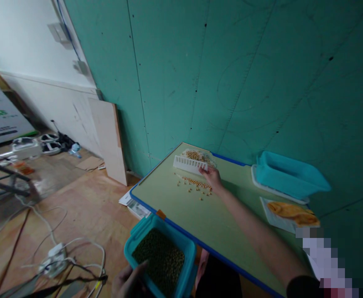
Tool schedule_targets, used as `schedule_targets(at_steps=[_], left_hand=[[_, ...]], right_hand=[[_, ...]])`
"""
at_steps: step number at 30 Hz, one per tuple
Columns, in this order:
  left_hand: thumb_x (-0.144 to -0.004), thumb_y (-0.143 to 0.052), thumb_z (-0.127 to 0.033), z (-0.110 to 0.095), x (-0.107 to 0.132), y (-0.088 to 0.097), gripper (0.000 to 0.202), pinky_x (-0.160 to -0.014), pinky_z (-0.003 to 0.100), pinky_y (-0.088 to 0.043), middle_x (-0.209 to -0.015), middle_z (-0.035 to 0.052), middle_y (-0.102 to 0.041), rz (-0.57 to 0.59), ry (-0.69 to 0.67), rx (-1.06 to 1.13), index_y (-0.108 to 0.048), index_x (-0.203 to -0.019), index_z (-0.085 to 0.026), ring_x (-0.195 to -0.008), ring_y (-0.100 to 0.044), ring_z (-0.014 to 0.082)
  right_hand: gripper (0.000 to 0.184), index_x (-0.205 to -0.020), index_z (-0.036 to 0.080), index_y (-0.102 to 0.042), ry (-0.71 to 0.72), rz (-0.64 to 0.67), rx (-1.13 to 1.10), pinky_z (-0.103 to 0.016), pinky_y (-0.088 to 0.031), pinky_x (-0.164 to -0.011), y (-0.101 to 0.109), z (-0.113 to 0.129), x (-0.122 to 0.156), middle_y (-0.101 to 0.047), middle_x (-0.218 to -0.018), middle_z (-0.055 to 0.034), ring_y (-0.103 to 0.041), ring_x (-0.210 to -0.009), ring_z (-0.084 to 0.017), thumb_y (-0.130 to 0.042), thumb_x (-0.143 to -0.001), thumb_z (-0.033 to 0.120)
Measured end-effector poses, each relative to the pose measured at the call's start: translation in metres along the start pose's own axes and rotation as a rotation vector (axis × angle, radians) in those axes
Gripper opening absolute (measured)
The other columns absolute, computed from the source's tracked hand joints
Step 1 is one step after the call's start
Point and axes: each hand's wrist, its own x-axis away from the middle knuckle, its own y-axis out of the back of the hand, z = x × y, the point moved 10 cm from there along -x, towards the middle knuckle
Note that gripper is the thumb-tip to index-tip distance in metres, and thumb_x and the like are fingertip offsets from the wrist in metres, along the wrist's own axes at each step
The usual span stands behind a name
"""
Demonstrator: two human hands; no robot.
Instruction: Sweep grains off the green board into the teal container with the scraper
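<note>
My right hand reaches over the table and grips one end of a white slotted plastic strip, held on its edge. Behind the strip lies a heap of tan beans, partly hidden by it. A loose row of more tan beans is scattered on the near side. At the table's near edge, my left hand has its thumb over the rim of a teal bin and its fingers mostly hidden behind the wall. Inside are small dark green beans with tan ones on the right.
A second teal bin stands on a white lid at the table's back right. An orange-yellow cloth lies near it. The green wall borders the table. Cables and a power strip lie on the floor at left.
</note>
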Motion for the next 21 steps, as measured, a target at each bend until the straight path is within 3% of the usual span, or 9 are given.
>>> schedule_targets(at_steps=[7,14,21], left_hand=[[-0.049,-0.089,-0.044,0.000,0.000,0.000,0.042,-0.035,0.021,-0.029,-0.034,-0.0051,-0.046,0.024,-0.019,0.060,-0.058,-0.043,-0.017,-0.033,-0.041,0.0087],[-0.053,-0.087,-0.047,0.015,-0.016,0.007,0.038,-0.036,0.023,-0.033,-0.036,-0.0026,-0.051,0.083,0.009,0.046,-0.066,-0.051,-0.016,-0.034,-0.045,0.0115],[-0.049,-0.088,-0.046,0.001,-0.006,0.007,0.038,-0.035,0.022,-0.033,-0.034,-0.0036,-0.049,0.023,-0.020,0.053,-0.063,-0.047,-0.017,-0.032,-0.044,0.0110]], right_hand=[[0.037,-0.074,0.019,-0.074,-0.040,0.056,-0.058,-0.038,-0.052,-0.080,-0.002,0.005,0.009,-0.074,-0.077,-0.0052,-0.067,-0.078,-0.025,-0.077,-0.063,0.054],[0.044,-0.076,0.018,-0.075,-0.147,0.120,-0.196,-0.038,-0.050,-0.080,-0.006,0.012,0.020,-0.074,-0.078,-0.0059,-0.067,-0.079,-0.024,-0.085,-0.051,0.054],[0.041,-0.074,0.018,-0.075,-0.178,0.129,-0.249,-0.036,-0.048,-0.081,-0.004,0.016,0.027,-0.073,-0.076,-0.0041,-0.064,-0.075,-0.020,-0.087,-0.050,0.049]])
